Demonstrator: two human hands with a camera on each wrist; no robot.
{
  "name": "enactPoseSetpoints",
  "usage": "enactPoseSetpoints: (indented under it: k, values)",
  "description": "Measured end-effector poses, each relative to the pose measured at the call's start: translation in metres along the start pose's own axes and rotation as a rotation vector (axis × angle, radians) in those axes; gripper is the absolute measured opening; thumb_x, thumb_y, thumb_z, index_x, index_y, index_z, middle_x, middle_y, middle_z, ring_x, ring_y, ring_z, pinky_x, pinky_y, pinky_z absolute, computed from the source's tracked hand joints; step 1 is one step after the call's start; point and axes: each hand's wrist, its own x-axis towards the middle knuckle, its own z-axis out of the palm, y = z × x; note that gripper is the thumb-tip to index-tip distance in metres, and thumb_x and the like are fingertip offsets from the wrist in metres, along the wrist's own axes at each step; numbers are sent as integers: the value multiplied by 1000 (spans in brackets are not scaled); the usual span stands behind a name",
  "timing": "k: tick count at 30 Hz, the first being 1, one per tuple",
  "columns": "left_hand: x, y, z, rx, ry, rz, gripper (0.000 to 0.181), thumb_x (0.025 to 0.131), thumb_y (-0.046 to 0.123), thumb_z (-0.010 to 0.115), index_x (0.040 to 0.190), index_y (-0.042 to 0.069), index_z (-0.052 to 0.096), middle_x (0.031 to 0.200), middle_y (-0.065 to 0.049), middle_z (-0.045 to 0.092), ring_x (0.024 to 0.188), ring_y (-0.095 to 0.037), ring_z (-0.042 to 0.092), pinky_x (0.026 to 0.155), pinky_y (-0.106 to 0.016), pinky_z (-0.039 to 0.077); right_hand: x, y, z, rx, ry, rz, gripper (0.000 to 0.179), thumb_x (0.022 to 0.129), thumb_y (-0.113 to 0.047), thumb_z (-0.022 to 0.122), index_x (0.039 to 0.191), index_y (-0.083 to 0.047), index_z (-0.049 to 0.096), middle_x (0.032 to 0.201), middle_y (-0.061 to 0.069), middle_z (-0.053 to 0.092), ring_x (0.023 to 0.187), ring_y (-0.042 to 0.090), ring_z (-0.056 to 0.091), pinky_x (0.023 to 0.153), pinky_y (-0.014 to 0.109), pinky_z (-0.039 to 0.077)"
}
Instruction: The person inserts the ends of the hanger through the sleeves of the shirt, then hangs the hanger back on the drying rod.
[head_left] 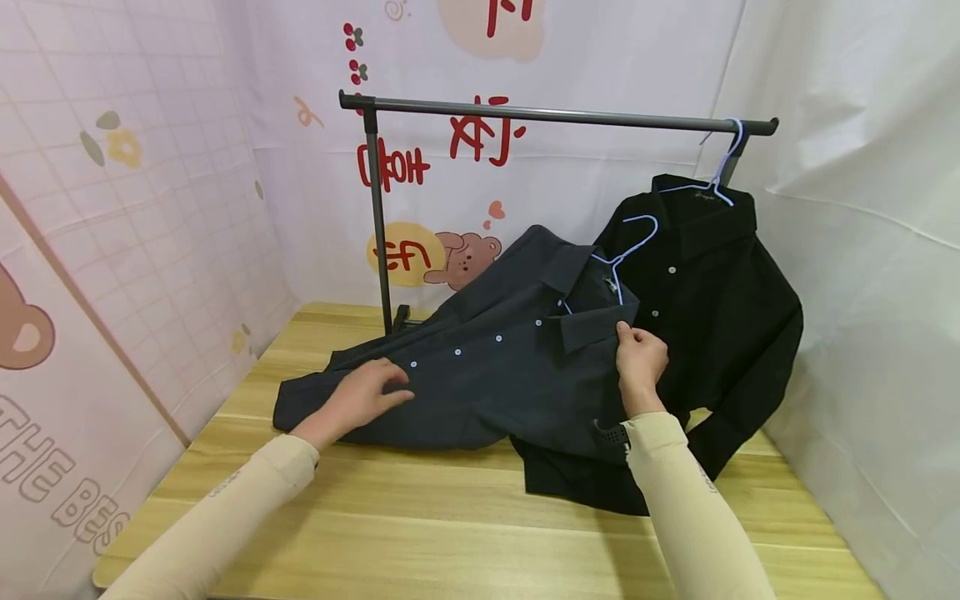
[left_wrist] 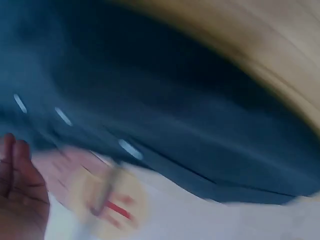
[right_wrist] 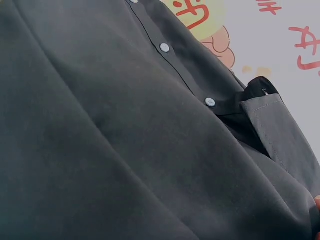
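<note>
A dark grey button-up shirt point(head_left: 480, 375) lies slanting over the wooden table, its collar end raised at the right. Inside its neck sits a pale blue hanger point(head_left: 617, 267), the hook sticking up free of the rail. My right hand point(head_left: 642, 360) pinches the shirt near the collar and shoulder; in the right wrist view only fingertips point(right_wrist: 318, 210) show at the edge. Over the shirt's lower front, near the buttons, my left hand point(head_left: 367, 392) has its fingers loosely spread and grips nothing. The left wrist view is blurred, with the palm point(left_wrist: 22, 195) beside the shirt.
A black shirt point(head_left: 735, 308) hangs at the right on another hanger point(head_left: 726, 162), hooked over the metal rail point(head_left: 540, 112). The rack's left post point(head_left: 378, 225) stands behind the grey shirt. Printed curtains surround the wooden table point(head_left: 420, 517).
</note>
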Motion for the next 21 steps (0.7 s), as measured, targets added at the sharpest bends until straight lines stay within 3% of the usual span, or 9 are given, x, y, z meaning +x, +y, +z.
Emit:
enactPoseSetpoints:
  k: [3, 5, 8, 10, 12, 16, 18, 21]
  values:
    - [0, 28, 23, 97, -90, 183, 35, 86, 44, 76, 104, 14, 74, 98, 0, 63, 89, -19, 60, 76, -39, 52, 0, -1, 2, 4, -5, 3, 42, 100, -39, 58, 101, 0, 73, 93, 10, 57, 86, 21, 48, 70, 34, 39]
    - [-2, 40, 37, 218, -149, 269, 42, 84, 49, 76, 108, 15, 72, 100, -2, 62, 91, -20, 59, 75, -39, 51, 1, -1, 3, 10, -10, 7, 42, 100, -39, 58, 103, -1, 73, 96, 10, 58, 87, 22, 48, 71, 34, 39]
    - [-3, 45, 53, 436, -181, 336, 32, 85, 40, 78, 106, 16, 72, 97, -2, 64, 89, -22, 59, 72, -38, 48, 3, -1, 4, 19, -20, 10, 41, 100, -39, 58, 105, -1, 73, 99, 10, 58, 88, 22, 49, 72, 34, 40]
    - [-2, 41, 57, 493, -168, 330, 18, 86, 28, 78, 98, 16, 72, 90, -1, 66, 83, -21, 59, 66, -36, 46, 3, -1, 4, 26, -28, 11, 41, 100, -39, 59, 105, -1, 73, 98, 10, 58, 88, 22, 49, 72, 34, 40]
    - [2, 34, 54, 397, -161, 256, 7, 88, 17, 75, 92, 14, 71, 85, -1, 67, 77, -21, 60, 65, -36, 47, 4, -2, 4, 26, -30, 9, 40, 100, -38, 59, 104, -1, 73, 97, 10, 58, 87, 21, 49, 72, 34, 40]
    - [15, 17, 26, -99, -175, -11, 7, 98, 8, 62, 103, 6, 67, 98, -9, 68, 83, -22, 62, 73, -39, 50, 6, -7, 1, 24, -29, 5, 40, 100, -39, 59, 101, -1, 72, 93, 8, 57, 85, 20, 48, 71, 34, 40]
    - [23, 10, 9, -283, -146, -148, 15, 102, 6, 53, 110, 5, 65, 109, -13, 66, 92, -24, 60, 79, -42, 48, 7, -10, 0, 30, -27, 7, 40, 100, -39, 59, 98, -1, 72, 89, 7, 55, 83, 20, 48, 70, 34, 39]
    - [34, -1, -11, -331, -66, -216, 21, 105, 6, 46, 114, 6, 65, 121, -18, 63, 105, -32, 59, 87, -47, 46, 7, -13, 2, 56, -37, 23, 40, 100, -38, 59, 92, 0, 69, 81, 5, 49, 78, 19, 46, 66, 33, 37]
